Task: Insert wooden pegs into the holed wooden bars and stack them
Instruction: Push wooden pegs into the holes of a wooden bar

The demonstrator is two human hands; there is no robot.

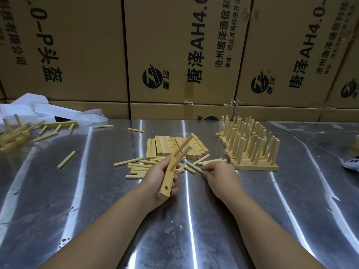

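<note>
My left hand [158,176] grips a holed wooden bar [168,179], tilted up from the table, with a peg [183,146] standing in an upper hole and an empty hole near its low end. My right hand [218,172] reaches into the loose pegs [136,167] and pinches one peg [196,168] at its fingertips. Behind the hands lies a pile of bare holed bars [165,145]. To the right stands a stack of finished bars with upright pegs [250,144].
The metal table [97,191] carries stray pegs [66,162] on the left and more pegged bars [13,134] at the far left edge. White foam pieces [38,109] lie at the back left. Cardboard boxes [174,55] wall off the back.
</note>
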